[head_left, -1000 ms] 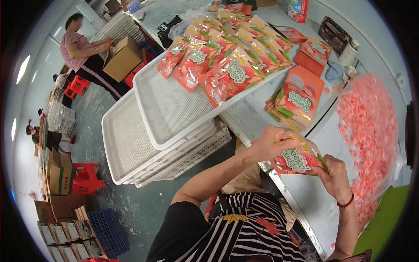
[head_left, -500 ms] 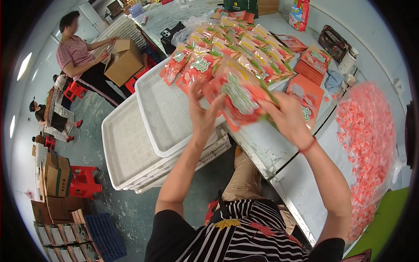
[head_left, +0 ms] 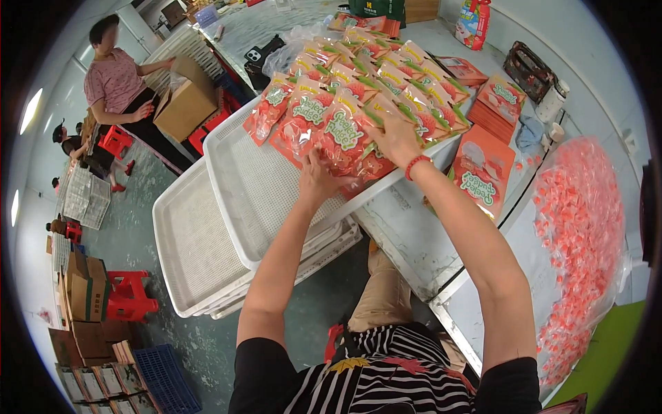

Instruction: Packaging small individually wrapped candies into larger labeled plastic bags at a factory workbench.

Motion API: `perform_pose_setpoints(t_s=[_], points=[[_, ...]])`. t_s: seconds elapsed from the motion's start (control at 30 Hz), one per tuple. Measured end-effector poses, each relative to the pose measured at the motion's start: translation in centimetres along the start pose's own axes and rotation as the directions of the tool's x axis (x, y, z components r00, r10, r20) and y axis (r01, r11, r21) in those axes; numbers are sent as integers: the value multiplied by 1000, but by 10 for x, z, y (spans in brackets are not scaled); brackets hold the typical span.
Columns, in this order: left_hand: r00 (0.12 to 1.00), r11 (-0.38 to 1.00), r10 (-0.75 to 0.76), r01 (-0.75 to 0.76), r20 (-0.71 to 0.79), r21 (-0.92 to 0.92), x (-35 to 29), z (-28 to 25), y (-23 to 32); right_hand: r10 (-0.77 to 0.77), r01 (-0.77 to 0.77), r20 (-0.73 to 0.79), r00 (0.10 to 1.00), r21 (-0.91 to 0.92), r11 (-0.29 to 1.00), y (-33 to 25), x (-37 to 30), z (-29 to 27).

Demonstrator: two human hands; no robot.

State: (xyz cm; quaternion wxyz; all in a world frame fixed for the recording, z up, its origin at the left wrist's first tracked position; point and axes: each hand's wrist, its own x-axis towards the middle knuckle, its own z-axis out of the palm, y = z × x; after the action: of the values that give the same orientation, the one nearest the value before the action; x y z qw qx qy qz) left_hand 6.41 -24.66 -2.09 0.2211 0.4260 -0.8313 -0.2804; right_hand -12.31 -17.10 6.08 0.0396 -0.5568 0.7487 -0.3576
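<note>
Tray (head_left: 241,190) contains overlapping pouches (head_left: 308,107); front pouch (head_left: 343,134) lies inside it. Left hand (head_left: 319,181), fingers spread, touches this pouch's lower edge. Right hand (head_left: 396,141) curls at its right edge; whether it pinches cannot be told. Right of tray: pouch stack (head_left: 479,169), then clear bag (head_left: 586,214) containing red pieces (head_left: 576,248).

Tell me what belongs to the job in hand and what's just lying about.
Seemingly work items:
red pouches, touched by left hand and right hand
white tray beneath them
bag of red pieces

Probably lying about:
phone
blue cloth
white bottle
patterned bag
</note>
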Motion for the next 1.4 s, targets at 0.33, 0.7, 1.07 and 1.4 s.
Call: perform_pose_setpoints(t_s=[0.33, 0.7, 1.07, 1.4], points=[[986, 972, 72, -36, 151, -230, 30, -21, -31, -11, 31, -193, 981, 100, 995, 1, -84, 17], [973, 907, 228, -201, 29, -371, 27, 6, -51, -30, 35, -41, 999, 133, 990, 10, -113, -11], [947, 960, 269, -249, -177, 127, -11, 17, 10, 219, -215, 2, 976, 199, 956, 59, -300, -71], [395, 384, 911, -917, 116, 105, -42, 175, 165, 216, -163, -187, 958, 263, 951, 76, -346, -75]])
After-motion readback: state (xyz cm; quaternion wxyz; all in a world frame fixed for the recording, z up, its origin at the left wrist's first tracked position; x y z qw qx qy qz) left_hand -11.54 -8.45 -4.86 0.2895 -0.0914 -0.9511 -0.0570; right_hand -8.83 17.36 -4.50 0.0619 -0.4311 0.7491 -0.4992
